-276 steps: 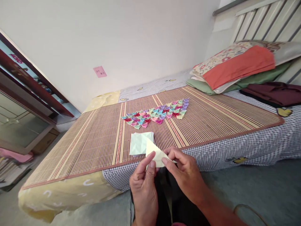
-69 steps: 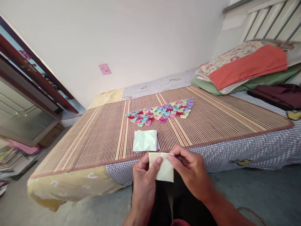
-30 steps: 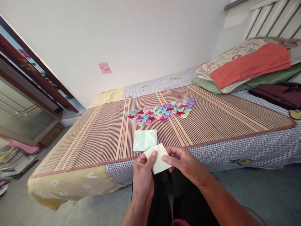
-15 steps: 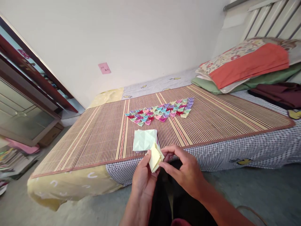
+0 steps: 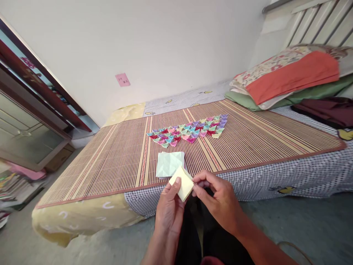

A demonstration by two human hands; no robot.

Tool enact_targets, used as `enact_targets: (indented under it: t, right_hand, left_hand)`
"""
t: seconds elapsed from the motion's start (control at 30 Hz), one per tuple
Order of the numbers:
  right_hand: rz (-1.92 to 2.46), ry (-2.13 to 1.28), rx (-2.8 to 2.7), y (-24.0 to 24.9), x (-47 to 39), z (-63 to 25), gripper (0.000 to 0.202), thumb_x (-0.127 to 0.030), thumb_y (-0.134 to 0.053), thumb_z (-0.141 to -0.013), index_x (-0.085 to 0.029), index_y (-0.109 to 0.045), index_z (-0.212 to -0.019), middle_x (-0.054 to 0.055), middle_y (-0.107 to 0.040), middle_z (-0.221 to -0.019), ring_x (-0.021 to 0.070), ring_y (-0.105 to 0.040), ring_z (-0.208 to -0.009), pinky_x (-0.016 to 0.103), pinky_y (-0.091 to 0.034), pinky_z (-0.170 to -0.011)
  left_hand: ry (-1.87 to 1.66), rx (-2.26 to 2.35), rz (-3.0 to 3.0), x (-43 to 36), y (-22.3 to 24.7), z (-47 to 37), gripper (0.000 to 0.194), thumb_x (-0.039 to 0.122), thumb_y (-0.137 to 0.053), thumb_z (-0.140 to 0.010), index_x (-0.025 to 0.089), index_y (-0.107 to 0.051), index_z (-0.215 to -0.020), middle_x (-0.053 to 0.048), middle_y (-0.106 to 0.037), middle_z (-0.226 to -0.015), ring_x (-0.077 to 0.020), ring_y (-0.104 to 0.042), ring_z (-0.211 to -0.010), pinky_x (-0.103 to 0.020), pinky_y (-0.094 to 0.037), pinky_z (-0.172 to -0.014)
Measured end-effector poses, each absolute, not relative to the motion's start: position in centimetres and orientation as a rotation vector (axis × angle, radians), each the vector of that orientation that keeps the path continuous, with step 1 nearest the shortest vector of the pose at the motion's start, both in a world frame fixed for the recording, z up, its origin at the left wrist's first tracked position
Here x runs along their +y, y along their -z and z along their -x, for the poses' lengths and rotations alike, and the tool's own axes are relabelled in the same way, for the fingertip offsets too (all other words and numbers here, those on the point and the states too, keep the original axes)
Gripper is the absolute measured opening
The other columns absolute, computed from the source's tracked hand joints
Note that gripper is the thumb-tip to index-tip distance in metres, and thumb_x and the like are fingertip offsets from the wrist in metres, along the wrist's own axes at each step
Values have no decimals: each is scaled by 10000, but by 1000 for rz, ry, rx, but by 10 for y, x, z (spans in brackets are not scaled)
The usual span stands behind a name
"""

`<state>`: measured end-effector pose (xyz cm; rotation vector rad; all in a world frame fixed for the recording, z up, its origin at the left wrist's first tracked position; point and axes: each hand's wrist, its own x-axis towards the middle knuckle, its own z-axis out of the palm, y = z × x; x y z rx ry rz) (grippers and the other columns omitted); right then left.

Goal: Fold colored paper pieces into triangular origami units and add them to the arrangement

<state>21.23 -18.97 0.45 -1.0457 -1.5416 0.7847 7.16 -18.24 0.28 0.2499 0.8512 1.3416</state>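
Note:
A folded yellow origami paper (image 5: 185, 183), diamond-shaped from my side, is held over the front edge of the bed. My left hand (image 5: 169, 204) grips it from the left, thumb lying across its face and fingers behind. My right hand (image 5: 216, 197) pinches its right corner between thumb and forefinger. Just behind it lies a stack of pale green creased paper sheets (image 5: 168, 164), its lower right corner covered by the yellow paper. Farther back stand several rows of small folded paper boats (image 5: 190, 129) in many colours.
A striped bamboo mat (image 5: 118, 158) covers the bed over a checked sheet (image 5: 264, 180). Pillows (image 5: 295, 75) and dark folded cloth (image 5: 325, 112) lie at the right end. A pink note (image 5: 122, 80) is on the wall. A glass-fronted cabinet (image 5: 24, 129) stands at left.
The yellow paper's layered folds have been closed into a flat, smooth square. My left thumb has moved onto its face, and my right fingers have shifted slightly to its right corner.

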Motion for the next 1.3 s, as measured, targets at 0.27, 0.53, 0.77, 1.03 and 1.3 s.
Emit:
enact_targets:
  t: [0.27,0.53,0.77,1.03,1.3]
  right_hand:
    - [1093,-883,-1466,-11,-192,-212,64,-212,-588,-942,-208,-647,-917,-9,-697,-689,162,-720,-656,260,-561,-659]
    - [1076,-925,-1490,-15,-193,-209,95,-263,-616,-940,-194,-680,-957,20,-743,-747,183,-747,-706,276,-578,-669]
    - [1116,-890,-1494,-15,-193,-206,83,-235,-657,-884,-194,-697,-945,26,-756,-784,190,-745,-721,295,-588,-697]
    - [1094,-845,-1509,-16,-192,-204,118,-234,-579,-948,-210,-677,-888,11,-743,-713,174,-750,-674,261,-578,-649]
    - [1139,-846,-1453,-19,-193,-199,127,-243,-567,-931,-223,-597,-809,-15,-690,-608,150,-707,-546,224,-535,-539]
  left_hand:
    - [-1384,818,-342,-183,2,-71,309,181,-918,-694,103,-796,-967,-123,-822,-923,-277,-782,-891,-357,-623,-841]
    - [-1444,853,-343,-185,4,-68,318,176,-947,-639,117,-802,-916,-118,-826,-915,-295,-780,-943,-366,-606,-863]
    - [-1460,856,-327,-184,3,-67,315,169,-943,-643,115,-795,-916,-124,-825,-934,-296,-780,-942,-368,-606,-859]
    - [-1462,825,-336,-186,3,-65,353,196,-937,-661,123,-796,-976,-122,-824,-949,-308,-777,-969,-380,-602,-882]
    - [-1478,800,-386,-189,4,-65,345,218,-919,-702,132,-802,-1015,-125,-820,-997,-303,-763,-1016,-387,-582,-924]
